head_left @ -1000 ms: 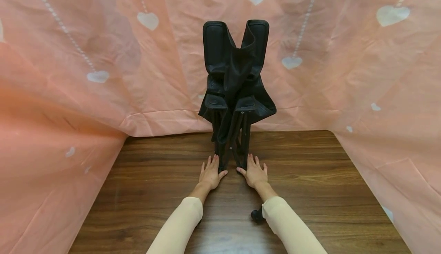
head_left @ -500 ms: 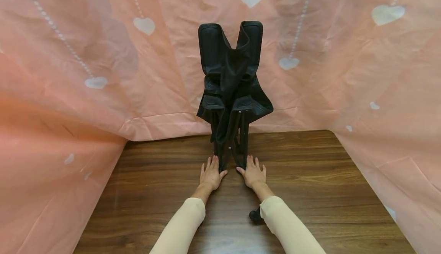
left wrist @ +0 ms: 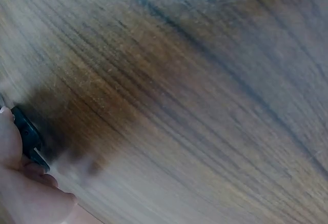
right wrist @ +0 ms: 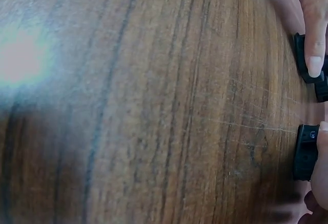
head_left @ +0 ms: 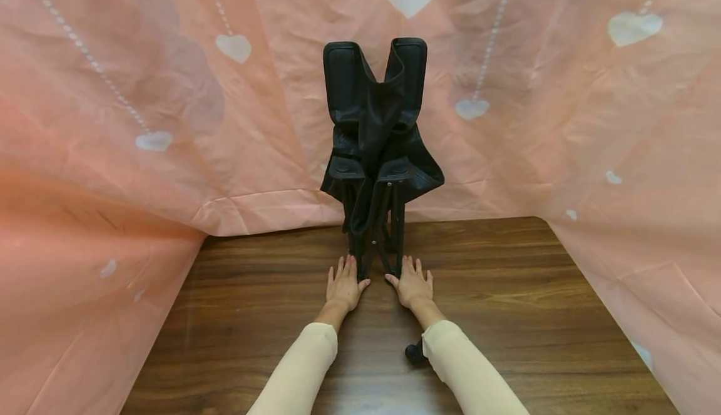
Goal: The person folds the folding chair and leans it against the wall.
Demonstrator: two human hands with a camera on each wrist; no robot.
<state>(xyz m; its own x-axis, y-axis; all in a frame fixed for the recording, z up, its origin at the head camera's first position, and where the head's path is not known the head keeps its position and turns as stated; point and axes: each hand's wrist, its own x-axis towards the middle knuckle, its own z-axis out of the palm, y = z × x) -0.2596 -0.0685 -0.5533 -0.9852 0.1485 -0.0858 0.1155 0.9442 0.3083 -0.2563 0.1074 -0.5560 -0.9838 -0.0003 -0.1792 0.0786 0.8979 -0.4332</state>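
Note:
A black folding chair (head_left: 385, 133), folded up, stands on end in the middle of the head view, its fabric bunched above dark metal legs. At its base my left hand (head_left: 342, 288) lies along the left legs, fingers straight and thumb pointing inward. On the other side my right hand (head_left: 414, 286) touches the right legs likewise, thumb at the foot. A black plastic foot (left wrist: 26, 131) shows beside the fingers in the left wrist view. The right wrist view holds a lower foot (right wrist: 306, 152) and an upper foot (right wrist: 305, 60), with a thumb lying over the upper one.
The chair stands on a wood-grain tabletop (head_left: 496, 315). Peach cloth (head_left: 507, 152) with pale hearts hangs behind it and at both sides. Beside the right sleeve is a small black rounded object (head_left: 415, 353), partly hidden.
The head view has shifted slightly, so the chair appears a little further left and lower. Both hands keep their places at the chair's feet.

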